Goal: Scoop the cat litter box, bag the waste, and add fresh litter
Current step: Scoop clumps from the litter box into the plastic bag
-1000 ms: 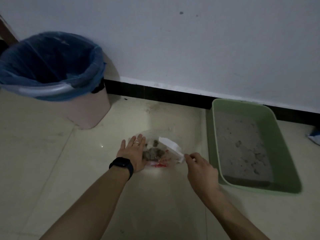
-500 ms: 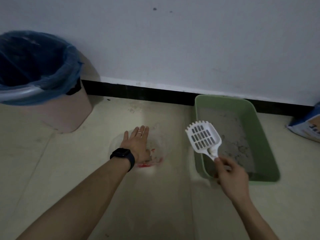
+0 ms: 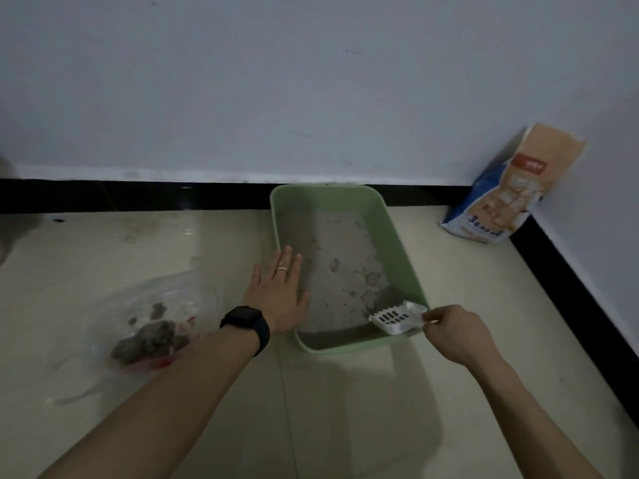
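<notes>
A green litter box (image 3: 397,233) with grey litter sits on the floor against the wall. My left hand (image 3: 278,292), fingers straight, lies flat over the box's left rim. My right hand (image 3: 456,331) pinches the handle of a white slotted scoop (image 3: 397,318), whose head dips into the box's near right corner. A clear plastic bag (image 3: 152,326) holding grey clumps of waste lies on the floor to the left, apart from both hands.
A blue and orange litter bag (image 3: 508,191) leans in the right corner. A black baseboard (image 3: 138,195) runs along the wall and down the right side. Pale floor tiles (image 3: 345,426) spread in front of the box.
My left hand left the waste bag and moved right onto the box's rim. My right hand carried the scoop down into the box's near corner. The view swung right, losing the bin.
</notes>
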`<state>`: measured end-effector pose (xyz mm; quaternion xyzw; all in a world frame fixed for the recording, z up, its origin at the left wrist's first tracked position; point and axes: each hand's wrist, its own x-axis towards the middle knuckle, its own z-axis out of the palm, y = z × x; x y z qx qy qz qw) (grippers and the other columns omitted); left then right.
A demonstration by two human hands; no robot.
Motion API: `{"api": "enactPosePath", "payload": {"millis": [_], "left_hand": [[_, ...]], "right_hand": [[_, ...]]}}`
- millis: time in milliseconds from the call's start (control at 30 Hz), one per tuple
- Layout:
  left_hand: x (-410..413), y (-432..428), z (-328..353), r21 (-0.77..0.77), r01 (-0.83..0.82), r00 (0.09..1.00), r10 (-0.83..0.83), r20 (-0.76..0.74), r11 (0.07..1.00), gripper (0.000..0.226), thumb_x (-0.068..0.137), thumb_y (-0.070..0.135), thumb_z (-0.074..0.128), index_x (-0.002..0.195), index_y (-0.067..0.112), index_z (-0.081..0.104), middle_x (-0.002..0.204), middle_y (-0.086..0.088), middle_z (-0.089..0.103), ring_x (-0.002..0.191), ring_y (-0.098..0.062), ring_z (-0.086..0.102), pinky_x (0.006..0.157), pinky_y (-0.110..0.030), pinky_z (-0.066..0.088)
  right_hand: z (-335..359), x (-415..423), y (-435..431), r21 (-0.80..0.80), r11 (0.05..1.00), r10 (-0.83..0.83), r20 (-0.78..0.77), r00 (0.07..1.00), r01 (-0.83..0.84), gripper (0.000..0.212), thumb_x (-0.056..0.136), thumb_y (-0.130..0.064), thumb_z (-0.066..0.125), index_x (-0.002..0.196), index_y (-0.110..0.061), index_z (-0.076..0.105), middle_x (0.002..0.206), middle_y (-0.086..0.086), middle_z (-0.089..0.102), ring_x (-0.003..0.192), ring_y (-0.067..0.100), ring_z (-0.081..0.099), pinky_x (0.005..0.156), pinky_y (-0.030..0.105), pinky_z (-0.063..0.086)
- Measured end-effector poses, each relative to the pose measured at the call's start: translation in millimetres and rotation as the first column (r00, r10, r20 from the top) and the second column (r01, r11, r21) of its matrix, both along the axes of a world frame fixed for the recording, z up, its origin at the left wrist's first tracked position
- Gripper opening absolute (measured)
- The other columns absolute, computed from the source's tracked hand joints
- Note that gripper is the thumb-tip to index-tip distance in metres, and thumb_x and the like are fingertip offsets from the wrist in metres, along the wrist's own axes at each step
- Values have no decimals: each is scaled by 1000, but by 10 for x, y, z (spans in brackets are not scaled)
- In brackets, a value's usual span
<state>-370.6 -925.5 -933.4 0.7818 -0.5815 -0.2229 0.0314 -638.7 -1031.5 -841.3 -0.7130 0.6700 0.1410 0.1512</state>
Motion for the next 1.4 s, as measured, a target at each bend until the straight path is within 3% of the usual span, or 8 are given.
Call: {"api": "enactPosePath", "payload": {"millis": [200,367,633,800,967,1133,1333,1400], "left_hand": [[97,86,-217,56,77,997,-78,24,995,79,101,53,24,151,17,-26,154,1,-39,147,-14,-23,121,-45,-4],[63,72,-242,30,63,998,-62,-13,998,81,100,47,29,151,17,-26,153,2,-41,147,-13,-25,122,-43,-4],[29,59,-274,-14,22,999,-23,-48,1000,85,98,42,37,152,13,-22,154,1,-38,148,-14,-22,122,-43,-2],[-85,-137,-238,2,-133,989,133,-71,991,96,94,36,48,151,11,-24,156,-5,-36,149,-20,-20,122,-44,-2],[-333,-283,-354,-81,-360,933,358,-39,929,91,92,27,41,149,8,-28,154,-7,-38,148,-22,-21,122,-44,-7],[-371,-283,-504,-239,-346,930,365,39,907,90,93,38,41,153,13,-21,158,-7,-29,150,-22,-13,118,-40,-8],[-347,-292,-484,-192,-342,932,358,54,920,93,92,47,43,154,15,-18,157,-5,-33,148,-21,-20,117,-40,-9],[-343,-292,-485,-188,-349,929,365,58,918,93,91,48,43,155,14,-16,157,-5,-31,149,-21,-18,117,-40,-8]], "right_hand": [[-177,164,-162,115,991,-65,18,998,63,55,69,-47,51,97,-3,68,91,17,70,79,31,64,63,27,41],[-369,159,-142,80,988,-145,129,981,135,26,85,-24,56,100,-9,71,97,17,70,94,36,66,68,28,43],[-704,361,-11,-18,977,-200,276,940,213,33,97,-24,47,119,-12,68,116,22,68,109,40,61,88,37,47],[-876,576,-276,-4,977,-203,321,925,215,33,96,-26,47,119,-16,68,115,21,68,107,40,61,86,37,48],[-1061,723,-573,72,976,-216,373,902,203,38,94,-20,48,131,-21,61,122,21,64,112,41,59,91,38,46],[-1231,1013,-896,68,970,-236,496,836,234,41,97,-42,46,133,-27,60,125,18,64,115,40,58,92,37,46],[-1397,1367,-1175,109,945,-317,528,788,308,55,98,-55,38,131,-15,56,128,16,61,114,36,58,79,32,39],[-1408,1364,-1165,131,930,-361,505,784,344,67,96,-63,33,120,-6,60,117,18,63,100,35,59,75,31,38]]}}
